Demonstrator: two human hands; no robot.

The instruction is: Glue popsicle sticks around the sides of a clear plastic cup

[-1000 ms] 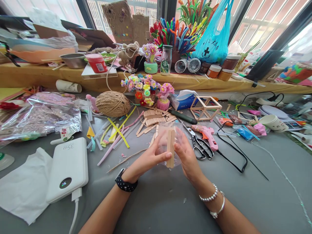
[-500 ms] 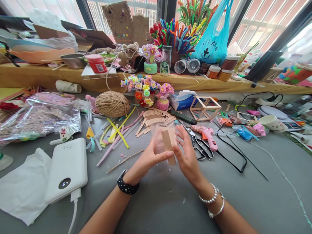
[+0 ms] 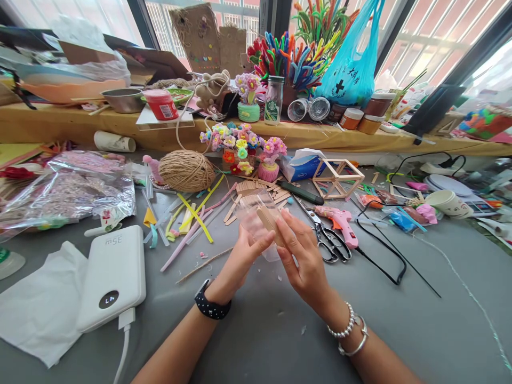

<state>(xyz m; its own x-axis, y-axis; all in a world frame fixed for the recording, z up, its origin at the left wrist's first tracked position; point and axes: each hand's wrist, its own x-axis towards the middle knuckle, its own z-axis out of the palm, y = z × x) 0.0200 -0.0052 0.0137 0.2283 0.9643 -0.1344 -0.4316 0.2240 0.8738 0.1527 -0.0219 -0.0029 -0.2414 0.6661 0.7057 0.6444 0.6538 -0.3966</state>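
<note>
Above the middle of the table, my left hand is closed around a clear plastic bag, its thumb pressing on wooden craft sticks. The sticks lie tilted over the bag; whether they are partly inside it I cannot tell. My right hand has its fingers wrapped over the right side of these sticks, hiding part of them. Just beyond the hands lies a pile of loose craft sticks. Black-handled scissors and a pink glue gun rest to the right of my right hand.
A twine ball, yellow pipe cleaners and a white power bank are on the left. Behind stand handmade flowers and a stick-built cube frame. The glue gun's black cord curls across the right side.
My right hand has moved in and its fingers have closed over the craft sticks. The sticks and bag have tilted to the left. The view has shifted slightly.
</note>
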